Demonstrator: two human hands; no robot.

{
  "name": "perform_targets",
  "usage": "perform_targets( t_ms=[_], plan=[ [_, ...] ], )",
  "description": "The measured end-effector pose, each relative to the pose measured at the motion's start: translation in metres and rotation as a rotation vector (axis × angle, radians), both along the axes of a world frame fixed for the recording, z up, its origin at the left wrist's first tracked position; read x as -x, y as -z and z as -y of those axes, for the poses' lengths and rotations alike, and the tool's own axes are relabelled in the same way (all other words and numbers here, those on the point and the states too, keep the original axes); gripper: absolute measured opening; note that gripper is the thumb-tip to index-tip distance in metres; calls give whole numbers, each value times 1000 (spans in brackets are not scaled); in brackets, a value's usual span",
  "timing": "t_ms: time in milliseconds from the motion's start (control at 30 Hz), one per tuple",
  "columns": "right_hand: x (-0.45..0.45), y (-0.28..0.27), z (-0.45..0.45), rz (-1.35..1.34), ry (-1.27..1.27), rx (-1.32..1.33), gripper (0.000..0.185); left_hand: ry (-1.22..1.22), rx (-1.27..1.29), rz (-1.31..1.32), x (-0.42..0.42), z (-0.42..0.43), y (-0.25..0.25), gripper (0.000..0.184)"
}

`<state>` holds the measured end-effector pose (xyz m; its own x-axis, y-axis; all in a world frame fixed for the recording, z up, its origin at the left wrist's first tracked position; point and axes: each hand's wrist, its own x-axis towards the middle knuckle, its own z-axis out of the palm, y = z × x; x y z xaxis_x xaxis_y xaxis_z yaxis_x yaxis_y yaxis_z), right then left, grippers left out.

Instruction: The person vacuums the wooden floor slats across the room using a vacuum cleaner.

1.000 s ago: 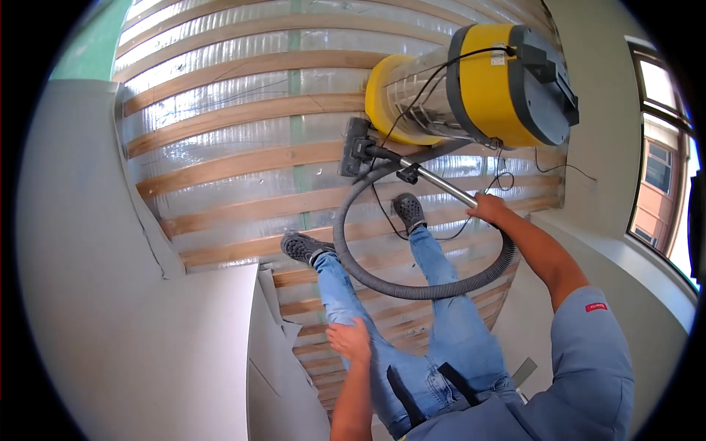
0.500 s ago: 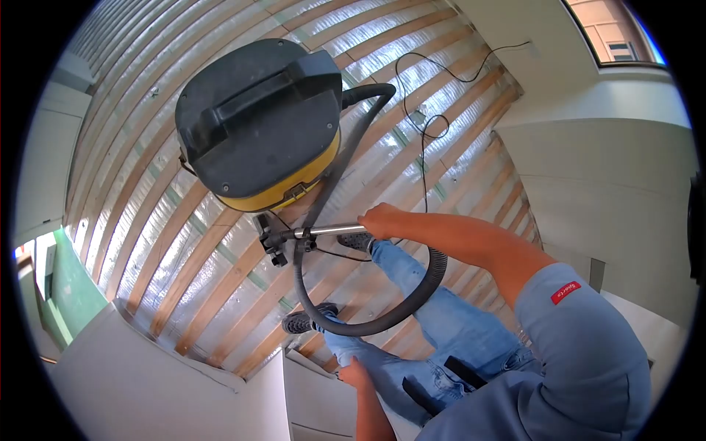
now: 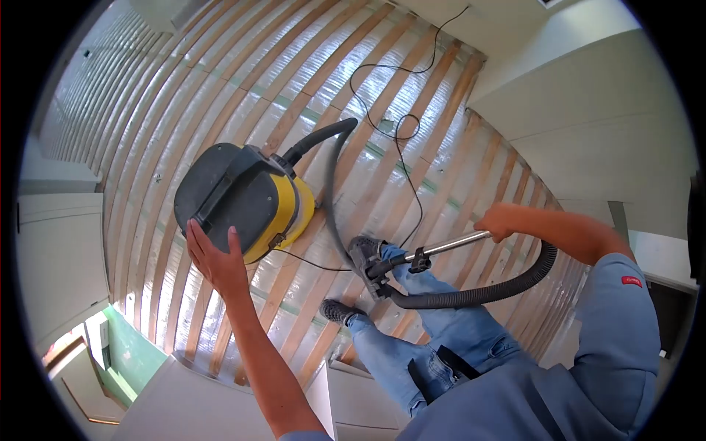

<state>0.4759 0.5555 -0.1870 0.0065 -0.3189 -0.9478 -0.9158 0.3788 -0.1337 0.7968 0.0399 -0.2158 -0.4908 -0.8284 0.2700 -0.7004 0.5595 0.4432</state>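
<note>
Left hand [image 3: 218, 263] — unclenched, nearer the vacuum [image 3: 248, 202] just ahead, whose lid handle [image 3: 226, 184] points lengthwise toward it; right hand [image 3: 497, 222] — clasping the metal wand [image 3: 457, 242].

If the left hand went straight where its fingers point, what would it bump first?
Probably the dark vacuum lid: the left hand overlaps its edge in the picture, though whether they touch is unclear.

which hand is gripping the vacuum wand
The right hand, closed around the metal wand; the left hand is open, at the vacuum cleaner's black lid.
</note>
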Motion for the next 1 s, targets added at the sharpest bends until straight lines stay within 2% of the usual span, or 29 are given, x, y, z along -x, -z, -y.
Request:
perform_targets(
  t_ms=[67, 100, 167, 200, 267, 300, 333, 400, 467, 533, 600, 633, 767, 867, 1000],
  plan=[
    [-3, -35, -53, -23, 217, -7, 40, 205, 135, 299, 22, 26, 15, 68],
    [-12, -41, -84, -20, 240, -12, 40, 228, 134, 301, 30, 30, 16, 68],
    [-35, -46, -137, -143, 536, 56, 39, 221, 54, 514, 41, 39, 16, 63],
    [-44, -50, -150, -138, 553, 54, 39, 238, 58, 520, 44, 48, 17, 63],
    [-61, -58, -171, -151, 893, -51, 35, 242, -47, 544, 47, 69, 20, 54],
    [-71, -56, -190, -136, 1109, -20, 37, 286, 54, 542, 47, 75, 21, 52],
    [-80, -54, -209, -120, 1115, -35, 37, 295, 49, 561, 49, 82, 22, 52],
    [-85, -50, -234, -82, 1460, -36, 42, 284, -10, 537, 54, 96, 23, 53],
    [-79, -45, -252, -64, 1484, -77, 44, 252, -70, 496, 64, 95, 27, 51],
    [-63, -40, -254, -44, 1495, -123, 46, 244, -274, 465, 79, 86, 25, 55],
    [-41, -38, -248, -77, 1441, -162, 34, 197, -251, 531, 89, 77, 19, 57],
    [-30, -38, -245, -65, 1432, -179, 34, 163, -226, 585, 90, 75, 18, 58],
    [9, -31, -238, -5, 1331, -299, 36, 221, -404, 792, 23, 71, 31, 59],
    [21, -22, -234, 28, 1356, -303, 37, 285, -476, 837, -20, 11, 20, 53],
    [44, -17, -210, 10, 1356, -286, 37, 198, -524, 902, -78, -79, -2, 40]
  ],
)
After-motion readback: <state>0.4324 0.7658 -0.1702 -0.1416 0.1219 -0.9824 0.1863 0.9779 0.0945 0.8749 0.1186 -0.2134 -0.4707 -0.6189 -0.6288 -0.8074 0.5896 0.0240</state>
